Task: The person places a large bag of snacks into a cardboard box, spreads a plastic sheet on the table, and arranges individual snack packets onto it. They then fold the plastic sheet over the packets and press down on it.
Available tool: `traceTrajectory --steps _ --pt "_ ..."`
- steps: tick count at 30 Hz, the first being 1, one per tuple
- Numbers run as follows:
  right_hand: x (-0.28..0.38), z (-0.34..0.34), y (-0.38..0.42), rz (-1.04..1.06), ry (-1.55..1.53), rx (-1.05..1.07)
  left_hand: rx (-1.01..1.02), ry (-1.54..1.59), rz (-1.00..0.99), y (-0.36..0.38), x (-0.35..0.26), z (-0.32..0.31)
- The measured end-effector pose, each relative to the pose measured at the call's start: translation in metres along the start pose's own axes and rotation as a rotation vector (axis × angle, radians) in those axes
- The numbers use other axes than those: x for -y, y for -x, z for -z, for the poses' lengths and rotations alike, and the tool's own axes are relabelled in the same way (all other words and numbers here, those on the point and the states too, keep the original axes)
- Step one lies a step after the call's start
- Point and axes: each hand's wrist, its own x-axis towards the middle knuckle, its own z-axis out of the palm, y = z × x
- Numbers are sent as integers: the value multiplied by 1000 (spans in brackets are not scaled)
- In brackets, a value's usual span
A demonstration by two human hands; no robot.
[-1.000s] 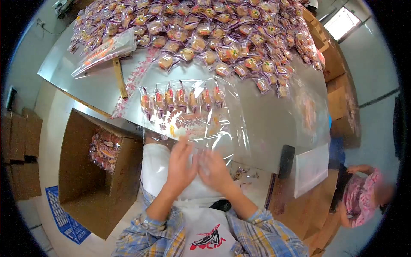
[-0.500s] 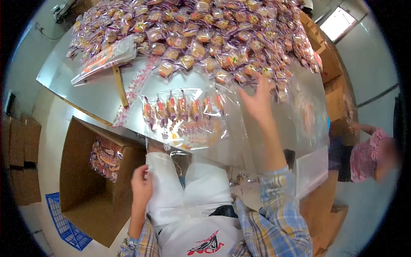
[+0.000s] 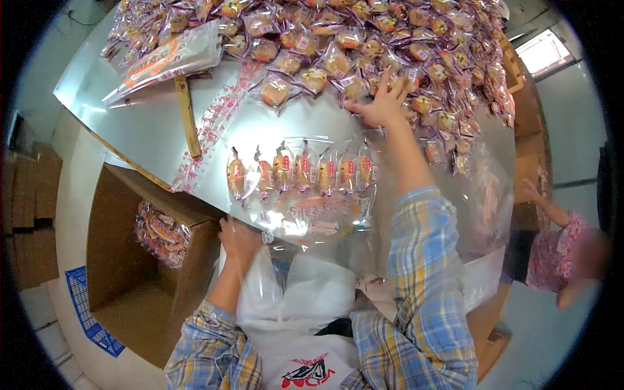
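A broad silver metal table (image 3: 153, 130) fills my feed, a brown cardboard box (image 3: 130, 273) gaping at its near left, a co-worker in a pink patterned top (image 3: 549, 260) off to the right. And here's the right hand (image 3: 380, 107), fingers spread at the near edge of a big heap of round golden pastries in clear-and-purple wrappers (image 3: 315, 32); whether it's touching any, I can't tell. The heap lies straight beyond it, making this easily the nearer hand. Down by the table edge, next to the box, there's the left hand (image 3: 239, 239), well apart from the heap, fingers partly hidden; I can't tell whether they pinch anything. Between the hands lies a clear printed plastic bag (image 3: 325, 214), seven wrapped pastries (image 3: 302, 172) showing in a side-to-side row, each one's long axis pointing toward the heap.
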Motion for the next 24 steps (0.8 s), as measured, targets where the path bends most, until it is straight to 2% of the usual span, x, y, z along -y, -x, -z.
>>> traceTrajectory --steps 1,4,6,7,21,24 --pt "-2 0 -5 10 -3 13 -48 53 41 -6 -10 4" --pt "-6 1 -10 26 -23 29 -7 -65 -180 -17 7 -12" --pt "-4 7 -10 12 -42 55 -12 -37 -193 -21 10 -20" --pt "1 10 -9 -33 56 54 -14 -22 -194 -22 9 -20" --pt "4 -12 -11 -27 192 -324 -18 12 -232 -24 12 -10" --pt "1 -17 -14 -14 200 -400 -11 36 -173 -22 16 -5"
